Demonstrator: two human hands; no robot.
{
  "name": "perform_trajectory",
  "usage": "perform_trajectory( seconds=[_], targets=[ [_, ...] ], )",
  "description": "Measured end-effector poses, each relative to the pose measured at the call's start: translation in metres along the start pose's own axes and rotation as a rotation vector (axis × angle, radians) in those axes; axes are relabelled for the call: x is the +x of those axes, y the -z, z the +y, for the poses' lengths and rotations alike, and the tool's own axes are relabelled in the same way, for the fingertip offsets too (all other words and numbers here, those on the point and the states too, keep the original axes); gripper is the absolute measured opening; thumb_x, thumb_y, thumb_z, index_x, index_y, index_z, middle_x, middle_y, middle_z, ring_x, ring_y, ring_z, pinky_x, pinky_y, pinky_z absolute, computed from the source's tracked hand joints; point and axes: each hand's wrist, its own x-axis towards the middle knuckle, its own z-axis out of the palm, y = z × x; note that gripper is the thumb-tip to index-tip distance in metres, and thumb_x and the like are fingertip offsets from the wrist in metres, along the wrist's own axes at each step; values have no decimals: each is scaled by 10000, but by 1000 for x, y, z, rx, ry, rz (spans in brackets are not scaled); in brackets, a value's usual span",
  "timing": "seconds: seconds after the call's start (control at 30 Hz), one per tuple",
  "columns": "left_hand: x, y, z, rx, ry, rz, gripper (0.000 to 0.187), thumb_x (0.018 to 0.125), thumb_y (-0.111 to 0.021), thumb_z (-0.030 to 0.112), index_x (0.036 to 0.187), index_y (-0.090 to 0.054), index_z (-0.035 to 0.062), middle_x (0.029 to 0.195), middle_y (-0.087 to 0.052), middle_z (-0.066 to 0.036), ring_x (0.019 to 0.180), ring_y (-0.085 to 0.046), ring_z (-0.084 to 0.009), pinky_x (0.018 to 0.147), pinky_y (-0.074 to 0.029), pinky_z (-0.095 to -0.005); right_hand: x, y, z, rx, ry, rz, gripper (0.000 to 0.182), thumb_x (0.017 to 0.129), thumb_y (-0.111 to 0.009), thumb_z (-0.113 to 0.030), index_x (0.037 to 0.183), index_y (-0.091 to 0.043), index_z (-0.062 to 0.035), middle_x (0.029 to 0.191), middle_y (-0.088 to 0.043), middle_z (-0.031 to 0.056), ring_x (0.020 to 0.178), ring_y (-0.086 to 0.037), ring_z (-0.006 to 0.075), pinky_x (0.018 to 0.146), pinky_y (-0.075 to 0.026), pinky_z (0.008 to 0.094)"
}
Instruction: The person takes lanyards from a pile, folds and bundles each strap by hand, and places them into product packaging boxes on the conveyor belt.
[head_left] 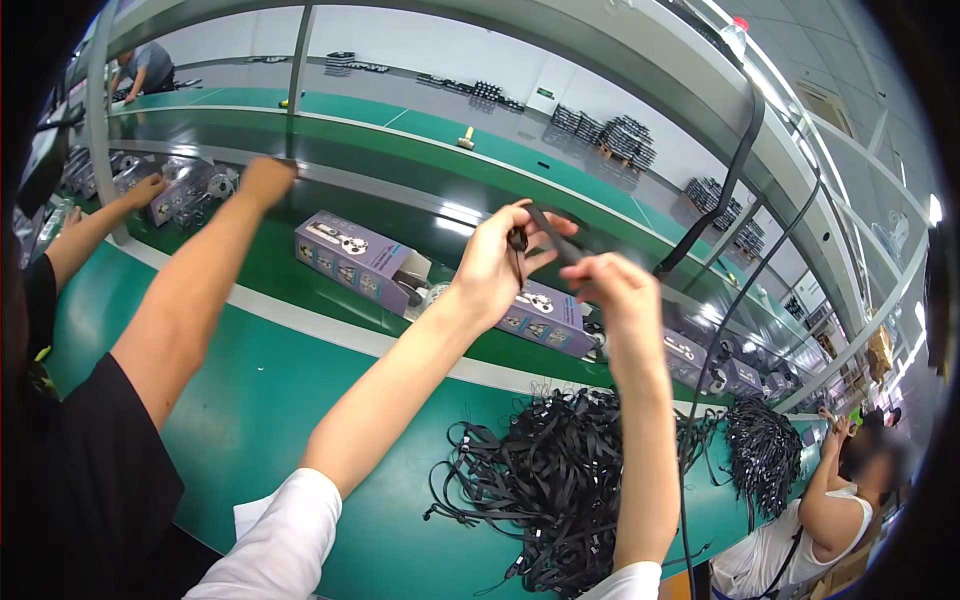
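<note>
Raised above the conveyor, my left hand (492, 258) is closed around a black lanyard (553, 232), a dark fastener of it showing at the palm. My right hand (618, 283), a little smeared by motion, pinches the same strap to the right. Behind and below my hands stands a purple printed box (545, 318), partly covered by my left hand and wrist. Another such box (355, 258) with an open end flap lies to the left. Below my forearms a tangled heap of black lanyards (545, 480) is spread on the green tabletop (250, 420).
At the left, a co-worker's arms (190, 290) reach to more boxes (180, 190) on the line. Another person (835, 500) sits at the right, near a second lanyard heap (765, 450). A black cable (745, 275) hangs from the overhead frame (560, 60) on the right.
</note>
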Motion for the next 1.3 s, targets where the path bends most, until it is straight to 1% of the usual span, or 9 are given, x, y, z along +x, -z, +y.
perform_trajectory(
  seconds=[0.13,0.23,0.33,0.43,0.47,0.53,0.7,1.07,1.3],
  targets=[
    [22,30,2,-199,174,-344,214,885,-332,213,694,-392,139,522,-367,0,439,-346,-116,426,-291,-248,-3,-15,35,405,-254,-207,307,914,-555,-185,1124,-628,27,1086,-652,89,977,-619,166,722,-508,292],
    [36,40,-2,31,76,-174,171,872,-329,186,717,-379,133,489,-216,41,422,-183,-74,422,-183,-255,-16,-29,41,260,-231,-175,464,889,-571,-123,1317,-483,35,1278,-544,166,1104,-589,226,768,-552,332],
    [56,77,-5,184,-34,-131,146,874,-332,162,752,-398,113,495,-232,51,418,-161,-58,423,-159,-246,-40,-23,49,-124,-235,-173,382,854,-594,-121,1221,-593,-17,1082,-669,126,972,-650,205,780,-533,303],
    [65,124,-12,821,-48,-122,154,861,-382,140,736,-452,85,501,-274,16,431,-251,-65,429,-211,-236,-71,-29,47,-722,-198,-564,299,810,-663,-211,1057,-655,-43,897,-682,120,833,-661,238,731,-506,353],
    [63,132,-19,1434,-440,-172,187,841,-457,195,758,-573,74,555,-533,-91,506,-541,-243,458,-349,-311,-83,-37,52,-895,-161,-640,274,799,-680,-260,960,-658,-39,838,-668,111,790,-646,305,709,-508,379],
    [40,133,-16,2140,-128,-267,170,784,-534,220,836,-644,101,734,-633,-127,755,-628,-324,661,-452,-407,-101,-48,67,-1071,10,-716,291,794,-683,-307,891,-643,-36,806,-657,114,777,-636,330,691,-506,419],
    [15,116,4,2279,-282,-415,395,705,-590,209,1088,-660,142,1117,-584,-83,1119,-520,-254,1044,-253,-603,-94,-56,68,-1034,-148,-835,230,772,-667,-270,794,-663,-41,754,-653,170,753,-645,358,687,-519,445],
    [-12,86,41,1697,-224,-644,362,712,-586,149,1060,-635,62,948,-607,-157,967,-566,-341,933,-410,-425,-72,-66,27,-1451,-45,-545,160,686,-650,-141,693,-664,18,687,-619,238,690,-632,400,686,-515,478],
    [-19,73,65,1726,-69,-412,489,687,-538,38,1172,-593,60,976,-664,-191,948,-641,-341,749,-519,-415,-32,-65,-28,-551,-264,-283,151,863,-549,-59,745,-567,34,544,-585,96,450,-593,171,441,-468,261]
  ],
)
